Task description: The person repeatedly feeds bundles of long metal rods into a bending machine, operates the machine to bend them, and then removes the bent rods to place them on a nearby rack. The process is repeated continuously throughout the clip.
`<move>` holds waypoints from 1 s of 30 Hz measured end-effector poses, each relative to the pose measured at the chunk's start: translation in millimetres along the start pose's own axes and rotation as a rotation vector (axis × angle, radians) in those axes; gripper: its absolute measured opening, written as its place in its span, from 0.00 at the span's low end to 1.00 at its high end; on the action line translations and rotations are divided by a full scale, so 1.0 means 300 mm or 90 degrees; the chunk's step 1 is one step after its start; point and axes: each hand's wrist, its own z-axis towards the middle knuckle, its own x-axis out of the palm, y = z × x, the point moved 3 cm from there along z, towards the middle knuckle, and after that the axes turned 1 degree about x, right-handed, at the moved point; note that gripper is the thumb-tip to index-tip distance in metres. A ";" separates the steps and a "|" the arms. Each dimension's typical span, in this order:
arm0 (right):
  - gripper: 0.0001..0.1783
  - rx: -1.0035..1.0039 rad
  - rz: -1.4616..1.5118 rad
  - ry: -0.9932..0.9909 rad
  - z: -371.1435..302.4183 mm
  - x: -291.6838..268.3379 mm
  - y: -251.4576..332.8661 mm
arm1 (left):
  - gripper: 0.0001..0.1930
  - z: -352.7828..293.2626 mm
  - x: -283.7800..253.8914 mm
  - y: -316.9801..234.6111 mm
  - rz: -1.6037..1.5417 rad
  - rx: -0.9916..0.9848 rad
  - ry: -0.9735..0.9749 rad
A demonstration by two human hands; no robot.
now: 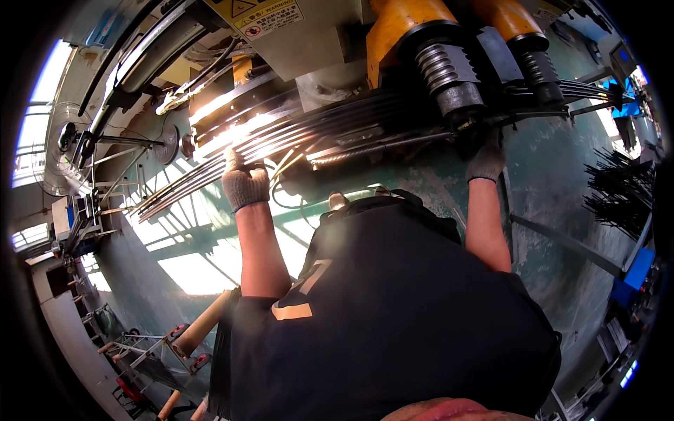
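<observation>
Nearest to my camera is the dark shirt (pixel 393 309) of the person. Beyond it I see the long thin metal rods (pixel 295 130), lying in a bundle before the yellow-orange machine (pixel 404 24). The gloved left hand (pixel 247 186) is at their near edge, fingers toward them; if it is clamped, I cannot tell. The gloved right hand (pixel 486 163) is just below the ribbed cylinder (pixel 444 69), its fingers in shadow, so its state also I cannot tell.
</observation>
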 end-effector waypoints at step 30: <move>0.15 0.217 -0.326 -0.157 -0.430 -0.295 -0.504 | 0.23 0.412 -0.635 -1.111 -0.086 0.162 -0.044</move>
